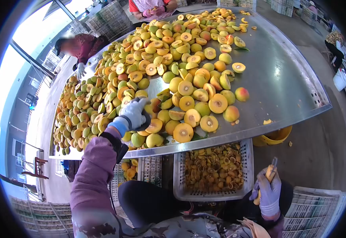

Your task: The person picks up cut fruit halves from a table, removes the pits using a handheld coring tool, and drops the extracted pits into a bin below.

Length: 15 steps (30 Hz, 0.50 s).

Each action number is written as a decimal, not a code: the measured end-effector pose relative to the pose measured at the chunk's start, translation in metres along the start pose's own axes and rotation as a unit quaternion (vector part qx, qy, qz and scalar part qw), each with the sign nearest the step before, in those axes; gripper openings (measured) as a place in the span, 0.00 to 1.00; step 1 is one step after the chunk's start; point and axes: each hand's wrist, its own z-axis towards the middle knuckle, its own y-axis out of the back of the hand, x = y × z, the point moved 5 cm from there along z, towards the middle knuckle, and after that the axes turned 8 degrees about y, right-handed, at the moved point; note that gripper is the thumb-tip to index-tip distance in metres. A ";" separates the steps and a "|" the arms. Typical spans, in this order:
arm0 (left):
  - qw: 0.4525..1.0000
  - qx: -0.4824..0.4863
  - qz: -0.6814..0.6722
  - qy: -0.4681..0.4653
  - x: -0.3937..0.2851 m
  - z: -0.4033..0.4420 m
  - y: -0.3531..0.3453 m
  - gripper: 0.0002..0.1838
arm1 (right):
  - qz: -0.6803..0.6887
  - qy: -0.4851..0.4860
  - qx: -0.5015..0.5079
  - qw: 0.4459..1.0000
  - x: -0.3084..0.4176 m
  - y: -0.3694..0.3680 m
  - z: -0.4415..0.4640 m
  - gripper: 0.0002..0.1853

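Note:
Halved yellow-green fruit (pixel 186 101) lies in a large heap on a metal table (pixel 276 79). My left hand (pixel 133 113), in a light glove with a dark band, reaches over the near part of the heap and touches the fruit there; its fingers are spread, and no fruit shows in its grip. Low at the right, above my knee, my gloved right hand (pixel 268 190) is closed around a tool (pixel 272 169) with a wooden handle and a short metal tip.
Under the table's near edge stands a white crate (pixel 248 166) of fruit pieces, with a yellow bucket (pixel 276 137) to its right. A co-worker's gloved hand (pixel 80 70) is at the left edge; another person (pixel 154 8) sits at the far side.

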 end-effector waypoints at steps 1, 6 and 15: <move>0.999 0.006 0.047 0.005 -0.011 -0.014 0.002 0.26 | 0.003 0.012 0.014 1.000 -0.001 0.000 -0.001 0.04; 0.996 -0.046 -0.077 -0.007 -0.032 -0.054 0.008 0.26 | -0.052 0.075 0.043 0.995 -0.004 0.005 -0.005 0.08; 0.537 0.112 -0.834 -0.058 -0.136 -0.131 -0.033 0.34 | -0.274 0.207 0.130 0.930 -0.021 -0.024 -0.014 0.15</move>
